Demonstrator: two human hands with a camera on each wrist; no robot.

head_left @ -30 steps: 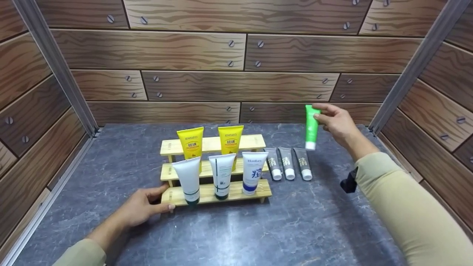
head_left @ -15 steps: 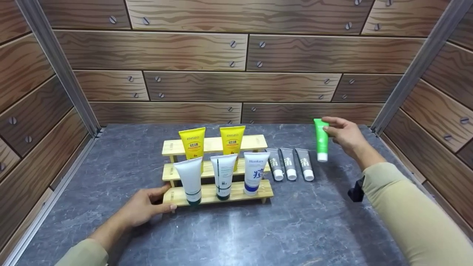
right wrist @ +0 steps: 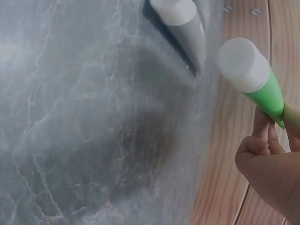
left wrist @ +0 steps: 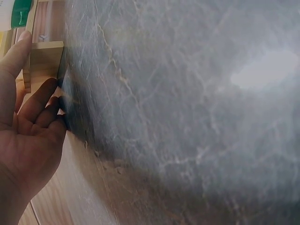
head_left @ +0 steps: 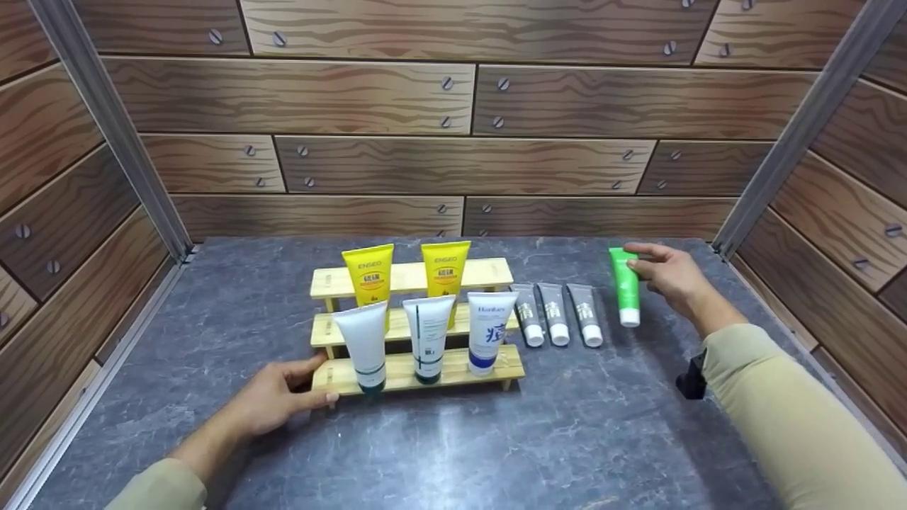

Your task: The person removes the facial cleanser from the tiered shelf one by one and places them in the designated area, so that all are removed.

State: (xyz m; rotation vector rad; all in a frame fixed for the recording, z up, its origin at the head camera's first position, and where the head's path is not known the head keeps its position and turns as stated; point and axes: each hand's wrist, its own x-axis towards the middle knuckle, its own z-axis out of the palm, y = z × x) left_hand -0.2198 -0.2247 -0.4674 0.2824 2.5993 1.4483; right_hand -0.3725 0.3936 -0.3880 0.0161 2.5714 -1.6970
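My right hand [head_left: 669, 280] pinches a green tube [head_left: 626, 287] with a white cap by its flat end, cap downward. In the right wrist view the tube [right wrist: 260, 84] is off the table, its cap toward the camera. My left hand [head_left: 266, 398] holds the left end of a three-step wooden rack [head_left: 329, 379], thumb at the front of the lowest step and fingers behind it. On the rack stand two yellow tubes [head_left: 370, 278] [head_left: 445, 273] at the back. White tubes [head_left: 361, 347] [head_left: 429, 336] [head_left: 490, 333] line the front step.
Three grey tubes [head_left: 528, 315] [head_left: 553, 315] [head_left: 583, 315] with white caps lie side by side right of the rack, on a dark marbled table [head_left: 567, 439]. Wood-patterned walls [head_left: 397, 166] enclose the table at the back and sides.
My right hand has lowered the green tube and moved it rightward, from above the grey tubes to the right of them. The left hand and the rack stay in place.
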